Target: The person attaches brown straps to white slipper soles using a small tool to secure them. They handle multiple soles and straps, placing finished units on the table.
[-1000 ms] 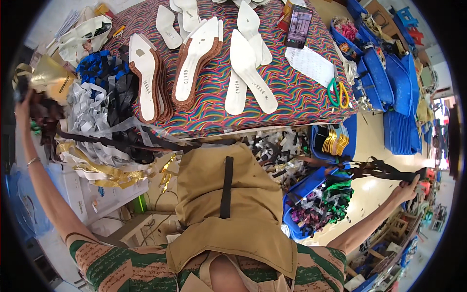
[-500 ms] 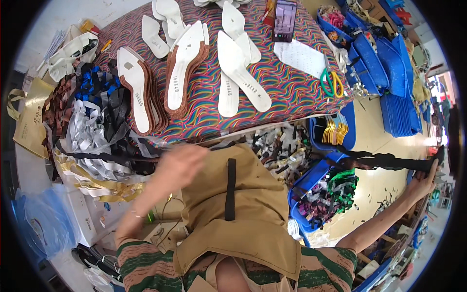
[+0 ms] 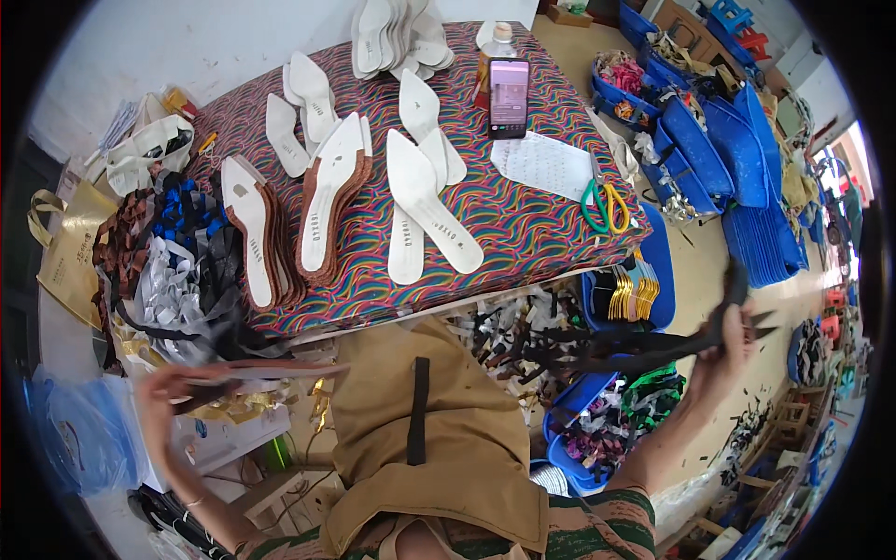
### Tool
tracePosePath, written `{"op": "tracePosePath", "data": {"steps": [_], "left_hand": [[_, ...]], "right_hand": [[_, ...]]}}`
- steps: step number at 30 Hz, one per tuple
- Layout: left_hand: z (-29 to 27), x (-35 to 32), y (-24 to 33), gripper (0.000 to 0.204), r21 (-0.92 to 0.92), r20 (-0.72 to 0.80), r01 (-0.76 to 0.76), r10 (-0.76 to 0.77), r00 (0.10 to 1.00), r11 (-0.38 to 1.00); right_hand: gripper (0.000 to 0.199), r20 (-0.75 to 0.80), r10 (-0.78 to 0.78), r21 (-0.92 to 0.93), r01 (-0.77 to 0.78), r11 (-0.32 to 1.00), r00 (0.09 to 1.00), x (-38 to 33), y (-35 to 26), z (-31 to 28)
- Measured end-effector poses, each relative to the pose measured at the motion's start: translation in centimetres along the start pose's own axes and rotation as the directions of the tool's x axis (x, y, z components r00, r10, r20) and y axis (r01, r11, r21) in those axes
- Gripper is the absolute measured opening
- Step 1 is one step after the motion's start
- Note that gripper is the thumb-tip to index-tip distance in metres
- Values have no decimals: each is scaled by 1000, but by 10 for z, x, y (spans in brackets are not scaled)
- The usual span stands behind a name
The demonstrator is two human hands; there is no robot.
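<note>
Right hand (image 3: 728,350) far right pinches long black strap bundle (image 3: 644,350); left hand (image 3: 173,392) near left grips brown flat strip (image 3: 271,371), fingers curled.

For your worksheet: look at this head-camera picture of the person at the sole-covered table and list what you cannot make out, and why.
- Head view: what the left hand grips is motion-blurred; a thin brownish strip, kind unclear.
- Head view: the dark straps held by the right hand smear together; their count cannot be told.
- Head view: the phone screen is too small to read.
- Head view: the blue crates bend into the fisheye rim, contents unclear.
</note>
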State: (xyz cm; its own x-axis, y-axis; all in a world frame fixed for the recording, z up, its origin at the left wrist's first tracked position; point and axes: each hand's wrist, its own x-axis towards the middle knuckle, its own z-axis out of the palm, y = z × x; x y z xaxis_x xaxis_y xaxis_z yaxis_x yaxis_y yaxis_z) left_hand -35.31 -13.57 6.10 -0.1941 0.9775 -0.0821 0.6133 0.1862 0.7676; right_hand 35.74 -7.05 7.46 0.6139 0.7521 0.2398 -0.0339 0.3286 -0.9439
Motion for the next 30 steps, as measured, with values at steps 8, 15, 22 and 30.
{"op": "tracePosePath", "data": {"steps": [8,15,22,30], "left_hand": [[22,17,55,52,403,-548,-196,408,730,894],[285,67,224,40,-459,212,-458,594,776,761],[329,89,228,13,-654,380,-133,475,794,745],[272,110,228,12,-577,657,69,412,632,814]], "right_hand": [[8,386,305,153,-386,909,871,-28,34,118],[6,535,330,95,-443,892,778,-39,45,137],[7,487,236,-143,-189,971,841,-23,45,125],[20,517,6,-189,108,976,856,17,43,99]]}}
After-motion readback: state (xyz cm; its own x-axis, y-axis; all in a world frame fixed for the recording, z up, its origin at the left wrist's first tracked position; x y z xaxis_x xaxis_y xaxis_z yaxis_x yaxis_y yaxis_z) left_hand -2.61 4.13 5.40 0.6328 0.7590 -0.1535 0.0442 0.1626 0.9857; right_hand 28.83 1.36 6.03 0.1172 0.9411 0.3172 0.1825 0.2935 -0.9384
